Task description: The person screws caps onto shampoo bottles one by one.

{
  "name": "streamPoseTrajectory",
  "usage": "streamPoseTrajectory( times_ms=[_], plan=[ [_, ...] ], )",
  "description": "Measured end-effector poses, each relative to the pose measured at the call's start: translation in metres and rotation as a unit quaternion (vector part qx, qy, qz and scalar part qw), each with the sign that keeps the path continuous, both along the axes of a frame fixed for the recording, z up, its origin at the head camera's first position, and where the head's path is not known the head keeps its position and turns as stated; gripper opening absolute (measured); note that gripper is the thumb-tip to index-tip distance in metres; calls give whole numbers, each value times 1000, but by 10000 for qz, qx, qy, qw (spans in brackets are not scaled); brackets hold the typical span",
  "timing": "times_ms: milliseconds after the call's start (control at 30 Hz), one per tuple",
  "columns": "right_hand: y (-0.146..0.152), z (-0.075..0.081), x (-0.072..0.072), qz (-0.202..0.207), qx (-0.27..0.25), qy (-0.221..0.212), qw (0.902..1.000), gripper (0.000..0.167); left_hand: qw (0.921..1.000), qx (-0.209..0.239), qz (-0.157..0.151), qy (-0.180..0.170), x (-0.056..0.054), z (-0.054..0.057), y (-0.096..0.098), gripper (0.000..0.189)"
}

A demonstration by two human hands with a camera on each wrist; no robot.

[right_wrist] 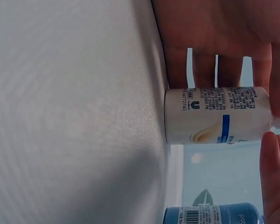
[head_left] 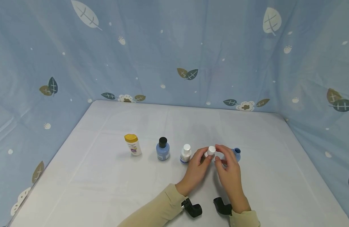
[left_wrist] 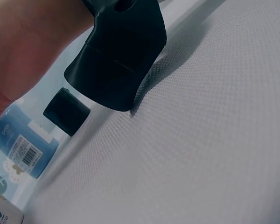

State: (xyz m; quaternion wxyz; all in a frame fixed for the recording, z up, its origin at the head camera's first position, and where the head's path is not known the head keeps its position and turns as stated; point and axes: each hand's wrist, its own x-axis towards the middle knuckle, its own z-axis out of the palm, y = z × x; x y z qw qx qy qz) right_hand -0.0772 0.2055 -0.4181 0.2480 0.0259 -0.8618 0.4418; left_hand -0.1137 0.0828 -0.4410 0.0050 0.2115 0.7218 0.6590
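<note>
My left hand [head_left: 196, 167] holds a small white bottle [right_wrist: 219, 115] with a white cap [head_left: 211, 150], its fingers wrapped behind the body. The bottle stands upright, its base right at the table. My right hand [head_left: 229, 168] is beside the cap, thumb and forefinger spread, fingertips close to the cap's right side. Just beyond that hand stands a blue bottle [head_left: 237, 152] with an uncapped neck, partly hidden. A black cap-like cylinder [left_wrist: 66, 112] lies by this blue bottle in the left wrist view; the right hand hides it in the head view.
Left of the hands stand another white-capped bottle [head_left: 185, 154], a blue bottle with a black cap [head_left: 163, 149] and a white bottle with a yellow cap [head_left: 133, 145]. White cloth covers the table [head_left: 92, 189]. A patterned blue curtain [head_left: 163, 47] hangs behind and at the sides.
</note>
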Motion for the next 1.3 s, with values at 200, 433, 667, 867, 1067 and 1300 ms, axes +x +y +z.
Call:
streamPoseTrajectory(
  times_ms=[200,433,667,867,1067,1300],
  plan=[
    [-10,16,5,376,-32,113,9992,42,10000,2,24,30,-5,-14,4,30],
    [-8,11,3,339,45,-75,9994,39,9999,55,61,58,-7,-19,5,31],
    [-2,-2,-1,-9,-20,-134,9999,36,10000,43,32,78,-7,-19,4,31],
    [-1,-4,0,-67,-60,58,9999,33,9999,16,11,130,-7,-22,5,31],
    [-1,-6,1,-29,-130,-39,9999,34,10000,38,-7,78,-7,-23,5,32],
    [-1,-1,0,22,-131,-200,9997,38,10000,47,11,57,-7,-20,5,32]
  ],
)
